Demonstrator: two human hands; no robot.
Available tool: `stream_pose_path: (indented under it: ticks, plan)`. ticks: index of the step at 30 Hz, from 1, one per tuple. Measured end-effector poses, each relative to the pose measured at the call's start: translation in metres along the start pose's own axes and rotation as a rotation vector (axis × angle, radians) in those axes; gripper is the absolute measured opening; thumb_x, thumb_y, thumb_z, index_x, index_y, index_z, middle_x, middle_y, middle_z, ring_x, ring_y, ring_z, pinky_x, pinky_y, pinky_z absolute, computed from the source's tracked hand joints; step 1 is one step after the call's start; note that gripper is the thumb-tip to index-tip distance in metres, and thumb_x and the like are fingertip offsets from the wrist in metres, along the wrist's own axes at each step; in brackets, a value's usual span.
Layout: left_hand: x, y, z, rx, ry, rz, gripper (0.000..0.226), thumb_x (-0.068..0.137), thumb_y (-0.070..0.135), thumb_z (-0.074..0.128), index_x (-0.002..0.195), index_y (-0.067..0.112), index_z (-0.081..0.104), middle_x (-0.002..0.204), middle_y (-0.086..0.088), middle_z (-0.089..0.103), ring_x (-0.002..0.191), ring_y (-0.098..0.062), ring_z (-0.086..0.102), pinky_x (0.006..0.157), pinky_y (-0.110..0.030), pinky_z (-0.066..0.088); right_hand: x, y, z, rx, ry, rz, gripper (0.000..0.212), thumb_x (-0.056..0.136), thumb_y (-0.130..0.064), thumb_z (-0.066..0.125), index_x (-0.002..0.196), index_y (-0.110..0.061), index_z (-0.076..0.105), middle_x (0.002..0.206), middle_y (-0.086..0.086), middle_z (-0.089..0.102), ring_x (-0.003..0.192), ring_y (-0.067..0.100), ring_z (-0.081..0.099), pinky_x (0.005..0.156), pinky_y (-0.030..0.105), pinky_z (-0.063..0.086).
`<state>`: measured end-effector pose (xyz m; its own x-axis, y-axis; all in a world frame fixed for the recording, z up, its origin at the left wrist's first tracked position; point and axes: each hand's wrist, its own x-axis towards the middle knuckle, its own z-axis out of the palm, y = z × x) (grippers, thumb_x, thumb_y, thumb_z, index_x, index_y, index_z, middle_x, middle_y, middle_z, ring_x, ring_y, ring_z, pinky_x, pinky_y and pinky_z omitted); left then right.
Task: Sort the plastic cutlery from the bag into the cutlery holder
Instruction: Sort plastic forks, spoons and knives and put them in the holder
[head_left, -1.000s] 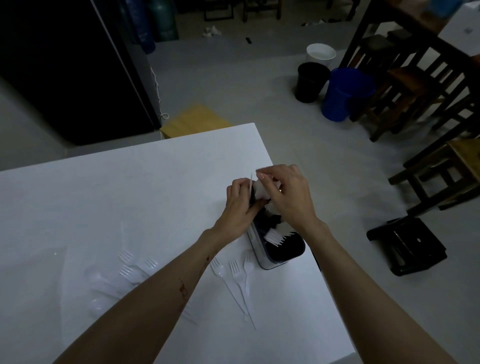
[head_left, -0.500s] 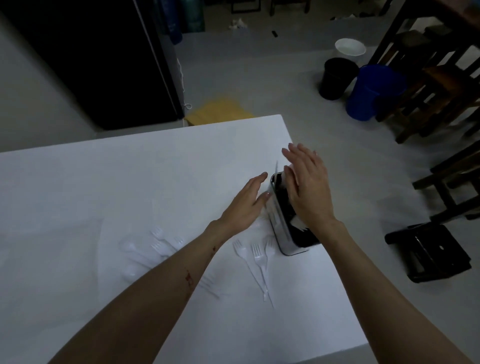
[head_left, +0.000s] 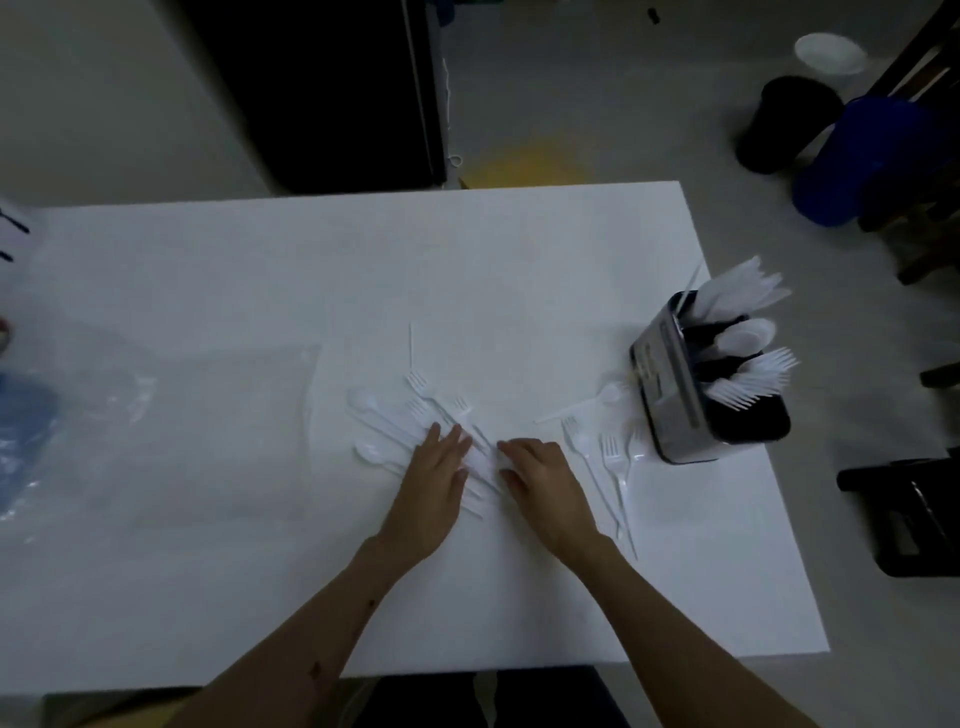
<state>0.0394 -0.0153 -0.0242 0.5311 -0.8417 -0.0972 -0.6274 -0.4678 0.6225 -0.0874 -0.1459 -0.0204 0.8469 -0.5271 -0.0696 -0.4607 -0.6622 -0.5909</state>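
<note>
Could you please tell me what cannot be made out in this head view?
- Cutlery beneath the left hand and right hand: covered, kind unclear.
- Cutlery holder base inside: hidden by its wall.
- Plastic bag: contents blurred, left end cut off.

We can read no text, number or brand anywhere here. The cutlery holder (head_left: 696, 395), at the right edge of the table (head_left: 260, 270), carries a pale strip on its left wall that may be a label, but it is too blurred for us to make out any letters. At the far left edge of the view we see a white thing with black marks (head_left: 13, 234); we cannot tell whether these are writing. The clear plastic bag (head_left: 156, 415) on the left shows no print we can read.
</note>
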Motion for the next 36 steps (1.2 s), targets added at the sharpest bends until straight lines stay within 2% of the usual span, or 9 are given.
stream_pose_path:
  ticks: [3,6,13,20,24,27,30,33,36]
  plan:
    - [-0.017,-0.015,0.006,0.2,-0.084,0.101,0.053,0.098,0.035,0.022,0.147,0.018,0.034,0.158,0.005,0.015,0.147,-0.017,0.001,0.116,-0.042,0.005,-0.005,-0.009,0.013,-0.04,0.039,0.052,0.037,0.087,-0.007,0.068,0.124,-0.007,0.063,0.125,0.011,0.063,0.11,0.033,0.056,0.082,0.041,0.055]
    - [-0.024,-0.021,0.003,0.318,-0.125,0.148,0.053,0.099,0.036,0.02,0.149,0.022,0.029,0.16,0.005,0.008,0.148,-0.019,-0.003,0.117,-0.042,0.005,-0.012,-0.015,0.022,-0.068,0.065,0.053,0.029,0.086,-0.005,0.068,0.115,-0.007,0.066,0.115,0.012,0.066,0.1,0.031,0.06,0.078,0.037,0.055]
    - [-0.032,-0.045,-0.018,0.314,-0.164,0.297,0.042,0.1,0.03,0.029,0.137,0.02,0.046,0.158,-0.001,0.022,0.148,-0.019,0.005,0.117,-0.042,0.011,-0.007,-0.029,0.023,0.031,0.156,0.259,0.006,0.094,-0.014,0.061,0.097,-0.01,0.06,0.093,0.004,0.059,0.082,0.021,0.055,0.069,0.031,0.047]
    - [-0.03,-0.045,-0.015,0.312,-0.176,0.256,0.053,0.1,0.032,0.025,0.151,0.017,0.023,0.161,0.003,0.006,0.148,-0.015,-0.004,0.119,-0.041,0.006,0.025,-0.035,0.009,0.241,-0.045,0.559,0.018,0.089,-0.023,0.07,0.093,-0.007,0.062,0.086,0.002,0.06,0.079,0.017,0.056,0.071,0.026,0.04]
    - [-0.023,-0.039,-0.007,0.327,-0.17,0.255,0.054,0.1,0.034,0.023,0.15,0.015,0.025,0.16,0.001,0.011,0.148,-0.019,0.003,0.118,-0.046,0.011,0.014,-0.017,-0.006,0.259,0.063,0.627,0.015,0.09,-0.019,0.069,0.092,-0.007,0.06,0.085,0.002,0.062,0.08,0.019,0.059,0.072,0.025,0.04]
    - [-0.021,-0.035,-0.004,0.218,-0.134,0.245,0.052,0.099,0.031,0.024,0.147,0.012,0.033,0.159,0.0,0.018,0.148,-0.018,0.008,0.118,-0.045,0.013,0.004,-0.006,-0.011,0.143,0.196,0.594,0.018,0.087,-0.017,0.072,0.097,-0.006,0.062,0.095,0.008,0.062,0.092,0.025,0.059,0.074,0.026,0.04]
    - [-0.024,-0.033,-0.005,0.156,-0.017,0.207,0.046,0.099,0.024,0.028,0.139,0.007,0.044,0.154,-0.005,0.03,0.146,-0.018,0.016,0.119,-0.039,0.015,0.016,-0.017,-0.005,0.078,0.251,0.412,0.02,0.086,-0.018,0.073,0.101,-0.008,0.064,0.1,0.009,0.06,0.095,0.025,0.055,0.077,0.028,0.044]
    - [-0.026,-0.036,-0.007,0.161,0.044,0.131,0.044,0.099,0.022,0.028,0.135,0.004,0.047,0.152,-0.008,0.036,0.146,-0.02,0.019,0.119,-0.034,0.012,0.041,-0.04,0.011,0.105,0.067,0.326,0.026,0.086,-0.032,0.072,0.101,-0.012,0.064,0.099,0.003,0.061,0.09,0.019,0.059,0.079,0.032,0.052]
    - [-0.026,-0.04,-0.007,0.203,0.036,0.101,0.046,0.1,0.024,0.027,0.138,0.006,0.044,0.153,-0.009,0.033,0.146,-0.021,0.019,0.118,-0.039,0.019,0.055,-0.05,0.02,0.067,-0.081,0.352,0.03,0.087,-0.033,0.072,0.1,-0.009,0.061,0.097,0.007,0.062,0.088,0.021,0.058,0.078,0.03,0.049]
